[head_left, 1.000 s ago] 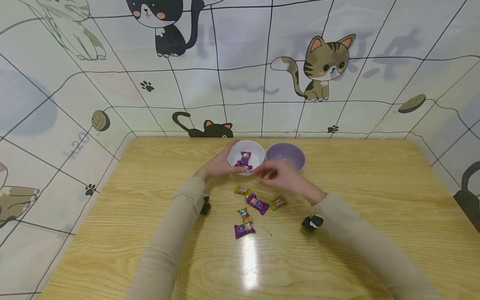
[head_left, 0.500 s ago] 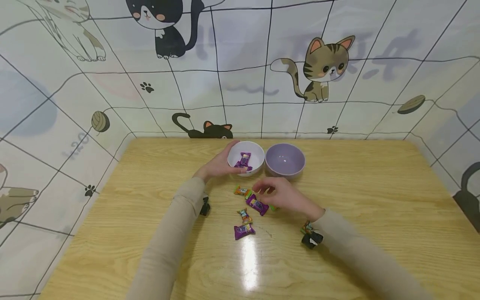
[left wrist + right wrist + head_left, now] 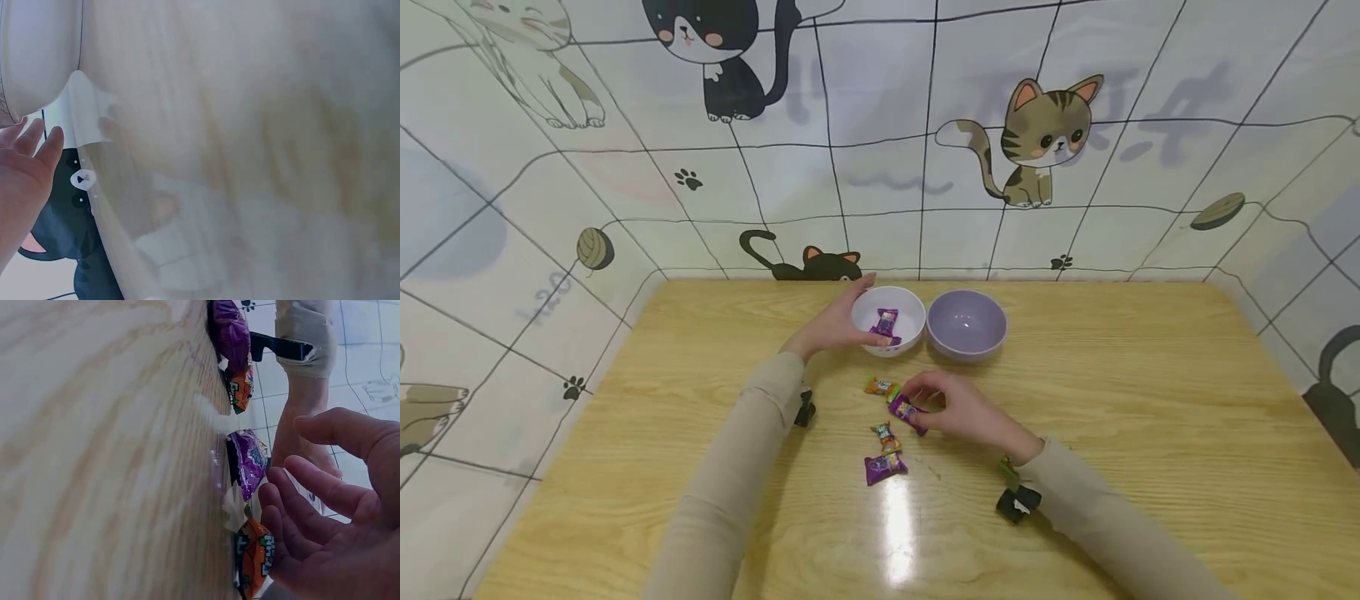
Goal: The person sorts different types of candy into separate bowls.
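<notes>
In the head view my left hand [image 3: 833, 327] holds the white bowl [image 3: 913, 321] by its left side, thumb over the near rim. Purple-wrapped candies [image 3: 887, 321] lie inside that bowl. My right hand [image 3: 962, 410] hovers low over a purple-wrapped candy [image 3: 904, 408] on the table, thumb and fingers around it. The right wrist view shows those fingers loosely bent and apart, beside the purple candy [image 3: 249, 461] and an orange candy [image 3: 255, 557]. In the left wrist view, fingers [image 3: 47, 150] of my left hand sit beside the bowl [image 3: 40, 50].
A purple bowl [image 3: 967, 327] stands right of the white one. Nearer lie orange-and-green candies [image 3: 881, 387] [image 3: 887, 437] and another purple candy [image 3: 885, 467]. One more candy [image 3: 1008, 467] is partly covered by the right sleeve. The patterned wall backdrop [image 3: 880, 183] rises behind the table's far edge.
My right hand has moved back from in front of the purple bowl, down toward the purple candy on the table. The left hand keeps its hold on the white bowl.
</notes>
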`<state>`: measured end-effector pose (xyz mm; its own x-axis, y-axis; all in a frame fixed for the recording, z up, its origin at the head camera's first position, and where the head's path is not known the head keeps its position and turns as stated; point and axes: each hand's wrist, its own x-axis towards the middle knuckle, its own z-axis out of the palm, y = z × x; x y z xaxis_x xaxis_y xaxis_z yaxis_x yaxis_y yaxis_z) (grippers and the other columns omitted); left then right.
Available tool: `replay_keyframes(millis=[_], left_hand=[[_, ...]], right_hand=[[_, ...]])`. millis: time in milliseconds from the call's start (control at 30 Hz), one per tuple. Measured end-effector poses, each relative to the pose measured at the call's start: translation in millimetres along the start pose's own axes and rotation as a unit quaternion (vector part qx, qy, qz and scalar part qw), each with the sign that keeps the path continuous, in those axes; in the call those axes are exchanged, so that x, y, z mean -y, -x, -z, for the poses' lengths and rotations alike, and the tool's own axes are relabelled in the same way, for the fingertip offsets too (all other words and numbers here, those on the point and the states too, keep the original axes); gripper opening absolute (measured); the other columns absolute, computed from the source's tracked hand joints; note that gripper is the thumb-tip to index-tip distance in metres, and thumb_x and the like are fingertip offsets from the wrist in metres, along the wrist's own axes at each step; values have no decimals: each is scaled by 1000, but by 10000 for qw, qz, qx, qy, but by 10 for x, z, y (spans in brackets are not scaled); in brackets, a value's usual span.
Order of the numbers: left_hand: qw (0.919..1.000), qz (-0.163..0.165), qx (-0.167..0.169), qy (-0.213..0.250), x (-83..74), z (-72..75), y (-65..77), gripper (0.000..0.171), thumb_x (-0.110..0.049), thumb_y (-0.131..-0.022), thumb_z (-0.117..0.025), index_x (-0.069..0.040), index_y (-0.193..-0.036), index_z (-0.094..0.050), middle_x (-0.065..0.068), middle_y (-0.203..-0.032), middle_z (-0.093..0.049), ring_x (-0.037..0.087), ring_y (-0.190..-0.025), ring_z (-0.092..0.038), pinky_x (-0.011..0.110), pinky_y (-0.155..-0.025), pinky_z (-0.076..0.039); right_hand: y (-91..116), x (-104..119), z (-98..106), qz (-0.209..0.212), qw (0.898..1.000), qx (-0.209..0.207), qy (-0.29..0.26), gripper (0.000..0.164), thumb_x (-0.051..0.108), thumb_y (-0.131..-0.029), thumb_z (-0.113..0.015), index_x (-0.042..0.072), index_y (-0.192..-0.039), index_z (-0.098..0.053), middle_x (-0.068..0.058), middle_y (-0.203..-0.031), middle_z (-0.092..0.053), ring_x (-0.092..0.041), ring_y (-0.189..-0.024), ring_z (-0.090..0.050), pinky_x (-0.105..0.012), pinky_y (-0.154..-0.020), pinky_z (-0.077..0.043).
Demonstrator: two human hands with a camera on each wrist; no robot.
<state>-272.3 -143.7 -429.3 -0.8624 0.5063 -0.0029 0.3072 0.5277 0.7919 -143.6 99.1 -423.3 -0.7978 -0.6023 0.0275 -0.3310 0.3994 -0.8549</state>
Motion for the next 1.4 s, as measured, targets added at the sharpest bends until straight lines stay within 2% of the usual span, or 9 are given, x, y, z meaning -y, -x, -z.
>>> replay_keyframes(millis=[133, 333, 600, 767, 933, 1200, 1400], left_hand=[[10000, -58, 20, -13, 5, 3, -10, 114, -32, -69, -89, -13, -155, -16, 9, -156, -24, 26, -136, -33, 43, -109, -28], [9999, -18, 92, -90, 9, 18, -9, 111, -32, -69, -88, -11, -154, -20, 13, -148, -36, 29, -130, -39, 46, -106, -32], [9996, 106, 265, -19, 18, 33, -16, 107, -31, -72, -86, -16, -155, -20, 12, -148, -35, 28, -130, -38, 46, -106, -31], [9993, 201, 291, -96, 27, 17, -39, 106, -34, -73, -84, -18, -155, -18, 11, -149, -34, 27, -131, -37, 46, -107, -30], [9991, 262, 307, -94, -3, 1, -47, 106, -33, -74, -85, -20, -155, -18, 12, -148, -35, 28, -131, -38, 46, -106, -30], [9989, 306, 358, -41, -14, -21, -65, 106, -32, -73, -85, -22, -154, -18, 13, -147, -35, 28, -130, -38, 46, -106, -31], [9987, 320, 399, 72, 0, -24, -64, 106, -30, -74, -85, -21, -155, -17, 14, -148, -34, 29, -131, -37, 46, -106, -30]], right_hand=[[-12, -33, -22, -167, 9996, 14, -219, 30, 9, -85, -72, 1, -113, -64, -8, -106, -64, -28, -99, -59, -41, -87, -49], [-45, -77, -30, -309, 9993, -17, -208, 32, 11, -84, -73, 3, -114, -64, -7, -108, -64, -25, -100, -58, -39, -86, -48], [-101, -124, -38, -223, 9994, 248, 7, 34, 7, -82, -75, 3, -114, -63, -3, -107, -64, -20, -101, -60, -36, -90, -48], [-121, -129, -34, -14, 9993, 312, 202, 38, 5, -78, -76, 1, -113, -63, -4, -105, -63, -19, -97, -59, -35, -88, -48], [-127, -149, -29, 91, 9982, 340, 486, 37, 4, -78, -74, 3, -113, -64, -1, -101, -62, -16, -92, -57, -33, -84, -49], [-106, -169, -25, 210, 9990, 209, 346, 34, 3, -79, -73, 3, -111, -64, 0, -98, -62, -16, -90, -57, -32, -81, -49], [-80, -166, -24, -21, 9998, -5, 172, 36, 4, -78, -74, 7, -113, -65, 1, -98, -63, -17, -91, -57, -35, -82, -48]])
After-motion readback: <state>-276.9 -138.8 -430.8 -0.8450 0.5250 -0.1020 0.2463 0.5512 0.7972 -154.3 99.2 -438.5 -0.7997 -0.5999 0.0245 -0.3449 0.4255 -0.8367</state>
